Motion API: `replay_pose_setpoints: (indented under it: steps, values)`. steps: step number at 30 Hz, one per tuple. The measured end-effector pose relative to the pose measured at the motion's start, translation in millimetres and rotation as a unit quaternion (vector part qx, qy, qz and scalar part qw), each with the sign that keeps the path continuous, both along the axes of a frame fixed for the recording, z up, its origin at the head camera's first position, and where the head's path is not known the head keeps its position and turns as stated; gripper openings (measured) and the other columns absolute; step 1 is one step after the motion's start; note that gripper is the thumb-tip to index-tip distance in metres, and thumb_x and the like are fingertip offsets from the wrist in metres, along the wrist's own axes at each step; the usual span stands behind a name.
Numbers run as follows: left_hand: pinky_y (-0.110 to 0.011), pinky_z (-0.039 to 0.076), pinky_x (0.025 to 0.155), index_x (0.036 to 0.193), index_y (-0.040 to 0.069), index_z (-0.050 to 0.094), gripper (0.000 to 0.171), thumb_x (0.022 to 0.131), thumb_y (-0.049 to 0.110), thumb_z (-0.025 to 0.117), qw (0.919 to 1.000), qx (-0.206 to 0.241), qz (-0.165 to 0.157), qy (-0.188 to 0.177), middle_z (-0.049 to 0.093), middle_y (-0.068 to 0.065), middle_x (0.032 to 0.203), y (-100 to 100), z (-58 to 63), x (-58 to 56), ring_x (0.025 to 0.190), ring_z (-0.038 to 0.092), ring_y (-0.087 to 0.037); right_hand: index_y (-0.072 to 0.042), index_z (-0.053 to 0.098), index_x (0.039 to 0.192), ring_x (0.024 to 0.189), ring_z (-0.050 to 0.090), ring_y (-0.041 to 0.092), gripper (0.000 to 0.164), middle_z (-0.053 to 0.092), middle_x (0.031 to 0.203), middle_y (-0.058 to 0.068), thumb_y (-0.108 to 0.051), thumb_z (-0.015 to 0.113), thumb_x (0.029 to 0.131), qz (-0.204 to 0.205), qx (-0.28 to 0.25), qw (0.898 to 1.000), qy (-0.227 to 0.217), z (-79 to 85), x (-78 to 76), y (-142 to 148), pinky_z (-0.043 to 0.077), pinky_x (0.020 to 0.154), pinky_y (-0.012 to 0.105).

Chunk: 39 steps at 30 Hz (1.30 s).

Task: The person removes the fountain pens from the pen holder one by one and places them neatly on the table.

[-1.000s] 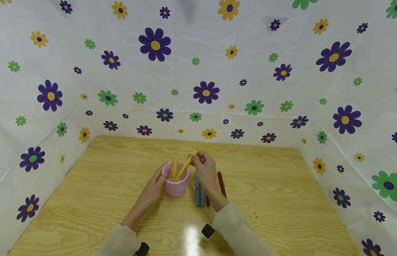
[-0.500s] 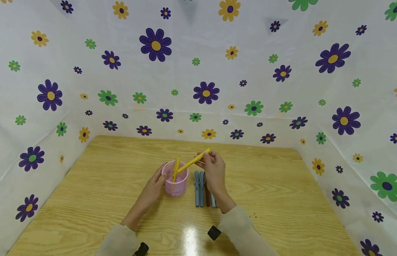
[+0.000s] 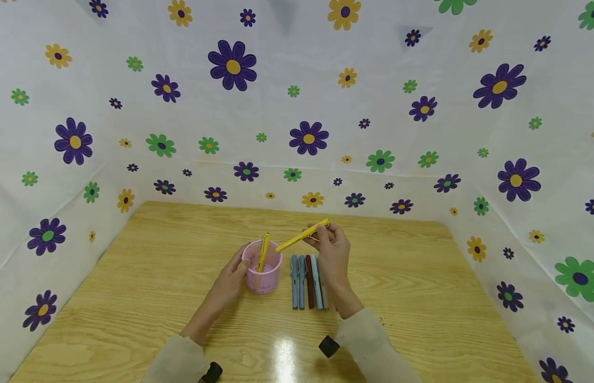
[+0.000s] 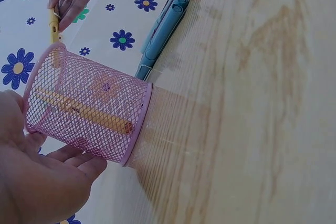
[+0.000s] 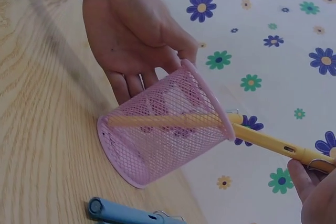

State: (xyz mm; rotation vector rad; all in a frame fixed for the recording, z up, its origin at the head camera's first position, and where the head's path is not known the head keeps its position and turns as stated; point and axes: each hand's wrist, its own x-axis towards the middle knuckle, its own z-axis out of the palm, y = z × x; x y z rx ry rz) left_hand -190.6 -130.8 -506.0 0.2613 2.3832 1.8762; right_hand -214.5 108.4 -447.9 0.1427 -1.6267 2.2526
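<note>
My left hand [image 3: 230, 276] holds a pink mesh pen cup [image 3: 262, 282] upright on the table, its thumb at the rim and fingers around the side. One yellow pen [image 3: 263, 252] leans inside the cup, visible through the mesh in the left wrist view. My right hand [image 3: 336, 258] pinches a second yellow pen [image 3: 302, 237] near its clip end, slanting down toward the cup. The pen's lower tip overlaps the cup's right rim in the head view. Below the right hand lie two blue pens [image 3: 294, 282], a dark red pen [image 3: 310, 284] and a light blue pen [image 3: 317, 284].
Partly hidden by my right hand, a greyish pen [image 3: 325, 299] ends the row. The wooden table [image 3: 182, 234] is bounded at the back and sides by a white flower-print sheet [image 3: 268, 111]. Small dark marks show on the wood near my right sleeve [image 3: 373, 340].
My right hand has drawn the yellow pen up and rightward out of the cup, tilting it flatter. More of the pen row is uncovered. The left hand and cup have stayed put.
</note>
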Motion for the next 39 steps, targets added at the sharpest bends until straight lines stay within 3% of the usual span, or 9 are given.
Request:
replay_pose_setpoints:
  steps: [9, 16, 23, 32, 39]
  values:
    - [-0.059, 0.019, 0.123, 0.164, 0.009, 0.028, 0.053, 0.114, 0.026, 0.037, 0.9999, -0.007, 0.01, 0.001, 0.03, -0.019, 0.166, 0, 0.2, -0.1, 0.153, 0.024, -0.04, 0.011, 0.054, 0.125, 0.1, 0.074, 0.027, 0.025, 0.069, 0.113, 0.025, -0.007, 0.052, 0.108, -0.022, 0.013, 1.0, -0.002, 2.5, 2.3, 19, 0.06, 0.091, 0.041]
    - [-0.06, 0.019, 0.123, 0.164, 0.009, 0.028, 0.053, 0.114, 0.026, 0.037, 0.9999, -0.012, 0.012, 0.002, 0.03, -0.02, 0.166, 0, 0.1, -0.1, 0.153, 0.023, -0.042, 0.01, 0.055, 0.123, 0.103, 0.073, 0.031, 0.024, 0.068, 0.113, 0.026, -0.009, 0.054, 0.108, -0.027, 0.019, 0.999, -0.005, 0.0, 3.6, 35, 0.06, 0.09, 0.04]
    - [-0.06, 0.018, 0.123, 0.164, 0.009, 0.027, 0.054, 0.114, 0.026, 0.037, 0.9999, -0.012, 0.007, 0.002, 0.029, -0.019, 0.166, 0, -0.1, -0.9, 0.153, 0.022, -0.041, 0.009, 0.056, 0.121, 0.099, 0.074, 0.028, 0.022, 0.071, 0.107, 0.016, -0.008, 0.055, 0.107, -0.039, 0.02, 0.999, -0.007, -2.9, 5.0, 52, 0.06, 0.088, 0.039]
    - [-0.062, 0.017, 0.122, 0.163, 0.008, 0.03, 0.053, 0.114, 0.026, 0.039, 0.9999, -0.011, 0.006, 0.008, 0.031, -0.021, 0.165, -1, 1.5, 1.0, 0.153, 0.023, -0.042, 0.008, 0.057, 0.123, 0.101, 0.073, 0.033, 0.025, 0.072, 0.107, 0.016, -0.011, 0.056, 0.108, -0.044, 0.038, 0.998, -0.014, -4.9, 6.1, 69, 0.06, 0.089, 0.039]
    - [-0.062, 0.017, 0.122, 0.163, 0.009, 0.029, 0.053, 0.114, 0.026, 0.038, 0.9997, -0.022, 0.008, 0.004, 0.03, -0.021, 0.166, -1, 0.7, -0.9, 0.153, 0.023, -0.042, 0.007, 0.057, 0.123, 0.096, 0.074, 0.022, 0.026, 0.073, 0.103, 0.008, -0.015, 0.056, 0.108, -0.051, 0.043, 0.997, -0.031, -7.5, 6.5, 82, 0.061, 0.087, 0.037]
